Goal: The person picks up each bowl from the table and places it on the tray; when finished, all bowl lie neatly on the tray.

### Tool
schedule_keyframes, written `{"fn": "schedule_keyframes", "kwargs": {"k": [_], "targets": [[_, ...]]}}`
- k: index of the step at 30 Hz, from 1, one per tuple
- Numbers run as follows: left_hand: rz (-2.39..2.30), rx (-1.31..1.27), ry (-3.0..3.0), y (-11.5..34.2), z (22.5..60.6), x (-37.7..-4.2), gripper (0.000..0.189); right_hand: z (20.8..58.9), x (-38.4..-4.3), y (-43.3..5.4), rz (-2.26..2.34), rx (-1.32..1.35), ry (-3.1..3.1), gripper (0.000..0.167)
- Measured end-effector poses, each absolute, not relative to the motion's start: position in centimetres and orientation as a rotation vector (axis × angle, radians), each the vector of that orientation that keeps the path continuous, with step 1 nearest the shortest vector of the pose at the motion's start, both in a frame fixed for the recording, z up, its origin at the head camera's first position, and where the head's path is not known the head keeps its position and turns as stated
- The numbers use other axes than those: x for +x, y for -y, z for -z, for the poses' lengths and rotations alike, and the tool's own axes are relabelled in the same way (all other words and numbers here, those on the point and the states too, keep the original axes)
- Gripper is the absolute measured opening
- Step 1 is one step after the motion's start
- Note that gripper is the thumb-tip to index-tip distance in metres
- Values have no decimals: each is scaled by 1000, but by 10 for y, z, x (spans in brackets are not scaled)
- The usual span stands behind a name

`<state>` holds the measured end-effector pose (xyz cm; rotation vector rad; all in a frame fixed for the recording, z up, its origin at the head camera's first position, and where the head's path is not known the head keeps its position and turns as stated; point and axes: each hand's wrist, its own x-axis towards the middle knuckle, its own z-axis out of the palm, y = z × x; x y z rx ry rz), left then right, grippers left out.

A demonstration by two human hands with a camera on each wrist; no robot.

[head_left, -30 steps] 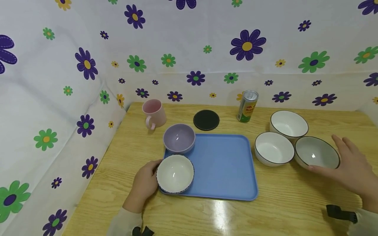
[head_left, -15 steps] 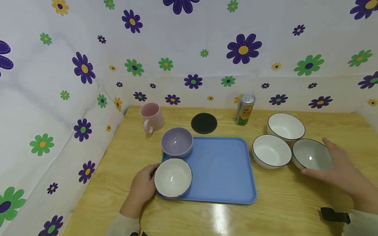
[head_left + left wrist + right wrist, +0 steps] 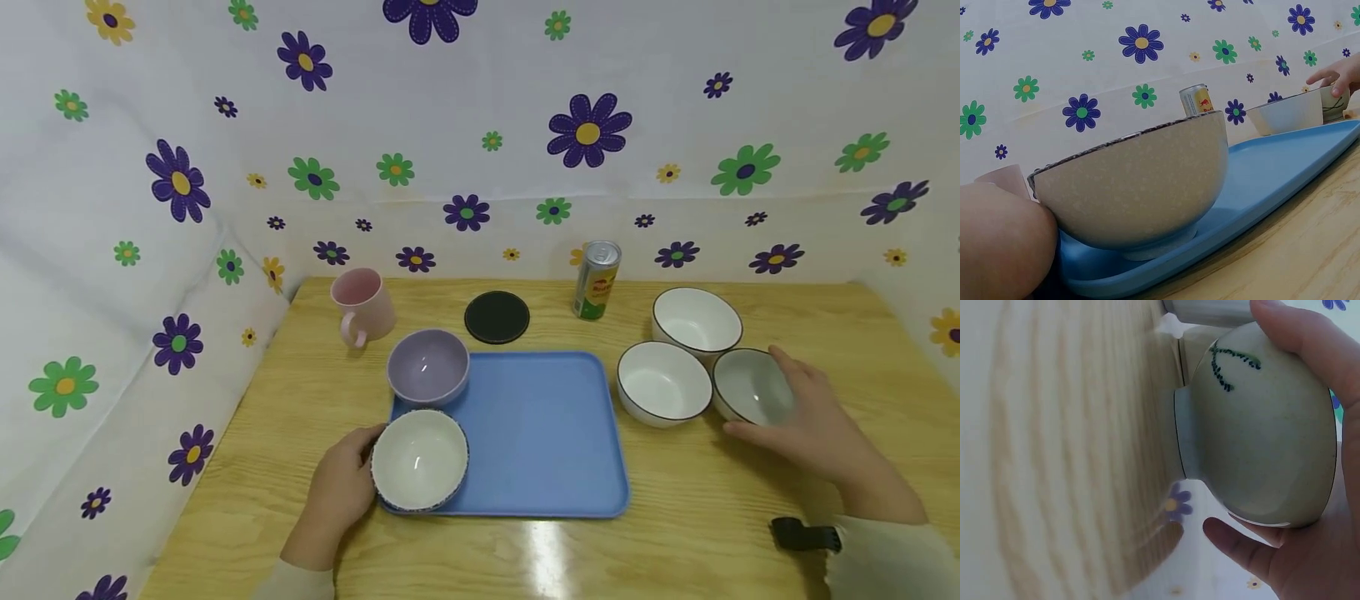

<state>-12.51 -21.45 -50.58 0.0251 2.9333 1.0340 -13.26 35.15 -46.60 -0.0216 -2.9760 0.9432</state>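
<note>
Two grips show in my head view: left hand (image 3: 341,479) round a speckle-rimmed bowl (image 3: 420,460), lower centre; right hand (image 3: 813,427) round a grey bowl (image 3: 752,387), right. My left-wrist view sets the former mid-frame on a blue tray (image 3: 1272,167); my right-wrist, the latter right-of-centre.

Left hand (image 3: 340,479) and curved right hand (image 3: 806,427) well apart

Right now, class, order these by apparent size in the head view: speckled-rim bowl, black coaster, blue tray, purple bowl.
Blue tray
Speckled-rim bowl
Purple bowl
Black coaster
The bowls' real sizes: unsure, nearness differs.
</note>
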Motion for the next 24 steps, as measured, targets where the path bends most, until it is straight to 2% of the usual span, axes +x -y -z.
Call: {"fn": "schedule_keyframes", "kwargs": {"k": [13,24], "targets": [[-1034,-3,-2924,217,503,-125,36,460,-132,-355,-1002,-51,2890,125],[-1059,21,-2932,215,505,-125,36,437,-126,-346,-984,-45,2848,128]]}}
